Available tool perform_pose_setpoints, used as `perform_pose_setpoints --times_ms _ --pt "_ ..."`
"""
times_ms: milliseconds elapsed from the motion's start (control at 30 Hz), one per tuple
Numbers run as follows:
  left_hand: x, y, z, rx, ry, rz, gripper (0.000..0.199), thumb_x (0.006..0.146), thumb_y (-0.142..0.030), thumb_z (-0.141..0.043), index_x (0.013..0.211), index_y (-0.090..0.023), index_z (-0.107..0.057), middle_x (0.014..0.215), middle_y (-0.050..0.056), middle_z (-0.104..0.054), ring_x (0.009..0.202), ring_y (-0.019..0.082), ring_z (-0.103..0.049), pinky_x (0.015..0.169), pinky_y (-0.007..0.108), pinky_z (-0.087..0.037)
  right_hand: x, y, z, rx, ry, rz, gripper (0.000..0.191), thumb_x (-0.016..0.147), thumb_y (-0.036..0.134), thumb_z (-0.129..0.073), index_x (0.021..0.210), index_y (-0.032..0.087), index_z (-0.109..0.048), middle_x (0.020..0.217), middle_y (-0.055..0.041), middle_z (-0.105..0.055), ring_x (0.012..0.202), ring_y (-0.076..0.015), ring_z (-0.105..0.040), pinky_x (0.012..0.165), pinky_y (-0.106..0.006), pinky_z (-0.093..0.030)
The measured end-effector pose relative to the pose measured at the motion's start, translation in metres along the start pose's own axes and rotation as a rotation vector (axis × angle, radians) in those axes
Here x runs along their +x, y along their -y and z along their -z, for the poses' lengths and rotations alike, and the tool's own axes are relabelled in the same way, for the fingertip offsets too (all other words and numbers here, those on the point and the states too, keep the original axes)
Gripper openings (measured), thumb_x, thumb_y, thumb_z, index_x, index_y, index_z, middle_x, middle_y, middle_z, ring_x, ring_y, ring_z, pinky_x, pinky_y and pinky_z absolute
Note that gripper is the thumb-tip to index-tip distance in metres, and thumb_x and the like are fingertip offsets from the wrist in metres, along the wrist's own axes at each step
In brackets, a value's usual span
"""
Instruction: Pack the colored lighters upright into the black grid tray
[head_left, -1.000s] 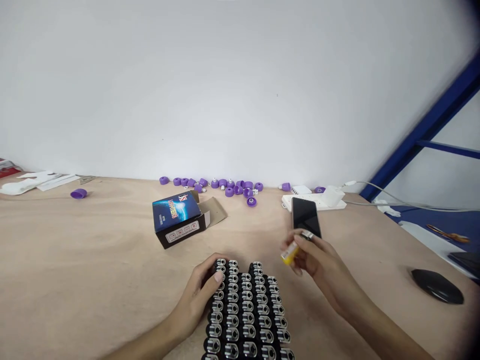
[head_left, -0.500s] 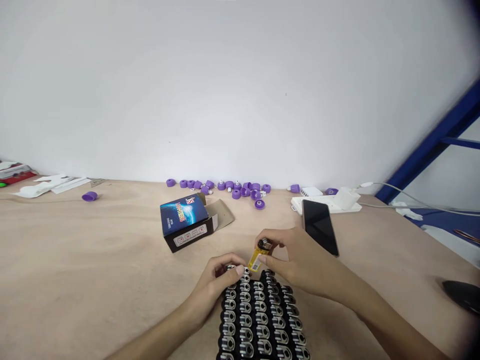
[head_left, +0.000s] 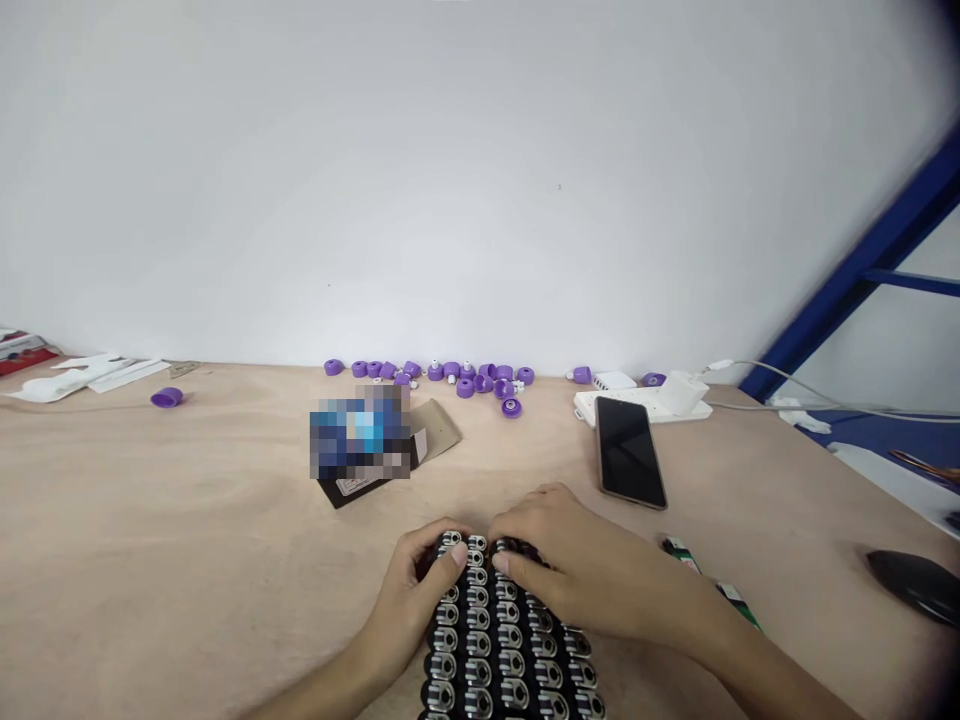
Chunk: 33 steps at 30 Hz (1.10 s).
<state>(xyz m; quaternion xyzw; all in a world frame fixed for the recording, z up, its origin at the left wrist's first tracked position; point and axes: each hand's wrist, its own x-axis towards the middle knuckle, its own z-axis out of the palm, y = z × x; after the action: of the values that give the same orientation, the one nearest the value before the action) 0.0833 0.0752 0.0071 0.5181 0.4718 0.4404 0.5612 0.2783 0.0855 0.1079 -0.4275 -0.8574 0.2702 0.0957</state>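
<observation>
Several lighters (head_left: 513, 662) stand packed in rows in front of me, with their black and metal tops facing up. My left hand (head_left: 420, 575) curls round the far left corner of the block, its thumb on the top of a lighter in the end row. At the far end of the middle column my right hand (head_left: 551, 550) grips a lighter (head_left: 504, 545) by its top. Its body is hidden among the others and the fingers. Two green lighters (head_left: 681, 553) lie on the table beside my right forearm, which partly covers them.
A cardboard box (head_left: 360, 440), part blurred, lies with its flap open beyond my left hand. Several purple caps (head_left: 465, 387) line the wall. On the right are a phone (head_left: 630, 452), a white power strip (head_left: 589, 405) and a dark, rounded object (head_left: 911, 582).
My right hand has brought the yellow lighter down and left to the far end of the rows, where its body is out of sight. Two green lighters have come into view by the right forearm.
</observation>
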Motion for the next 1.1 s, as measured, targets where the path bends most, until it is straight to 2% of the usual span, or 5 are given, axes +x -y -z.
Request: perform_pose_setpoints --times_ms 133,333,567,867,1100 --pt "-0.002 0.004 0.002 0.015 -0.018 -0.01 0.046 0.079 -0.06 -0.066 0.101 -0.02 -0.071 0.106 0.008 -0.07 0.106 0.032 -0.059 0.093 0.039 -0.046 0.001 -0.004 0.001 0.029 0.026 0.024 0.029 0.096 0.02 -0.045 0.069 0.02 -0.055 0.074 -0.0004 -0.067 0.078 -0.0188 -0.06 0.086 -0.037 -0.04" --pt "-0.002 0.0 0.001 0.026 0.02 -0.034 0.042 0.085 -0.056 -0.06 0.098 -0.018 -0.07 0.099 0.008 -0.069 0.097 0.029 -0.06 0.088 0.036 -0.046 0.005 -0.011 0.006 0.118 0.109 0.032 0.037 0.097 0.02 -0.04 0.06 0.019 -0.038 0.065 0.0033 -0.053 0.061 -0.0109 -0.048 0.062 -0.026 -0.036" --pt "-0.002 -0.006 -0.002 0.04 0.008 -0.03 0.042 0.084 -0.056 -0.061 0.095 -0.017 -0.071 0.092 0.007 -0.069 0.087 0.026 -0.06 0.078 0.033 -0.048 0.005 -0.012 0.005 0.169 0.117 0.017 0.035 0.096 0.021 -0.042 0.061 0.018 -0.039 0.062 0.0055 -0.049 0.058 -0.0087 -0.043 0.056 -0.024 -0.031" --pt "-0.002 -0.009 -0.002 0.051 0.03 -0.037 0.043 0.083 -0.057 -0.061 0.093 -0.016 -0.071 0.088 0.007 -0.068 0.084 0.025 -0.06 0.076 0.032 -0.048 0.004 -0.012 0.005 0.067 0.08 0.047 0.034 0.098 0.022 -0.043 0.067 0.017 -0.054 0.071 0.0009 -0.063 0.065 -0.0114 -0.053 0.063 -0.026 -0.037" --pt "-0.002 -0.006 -0.003 0.041 -0.015 -0.032 0.045 0.081 -0.058 -0.063 0.096 -0.017 -0.072 0.095 0.008 -0.071 0.091 0.028 -0.062 0.081 0.035 -0.05 0.001 -0.002 0.003 -0.146 0.055 0.077 0.029 0.099 0.015 -0.04 0.083 0.016 -0.064 0.086 -0.005 -0.07 0.084 -0.0191 -0.063 0.084 -0.034 -0.043"
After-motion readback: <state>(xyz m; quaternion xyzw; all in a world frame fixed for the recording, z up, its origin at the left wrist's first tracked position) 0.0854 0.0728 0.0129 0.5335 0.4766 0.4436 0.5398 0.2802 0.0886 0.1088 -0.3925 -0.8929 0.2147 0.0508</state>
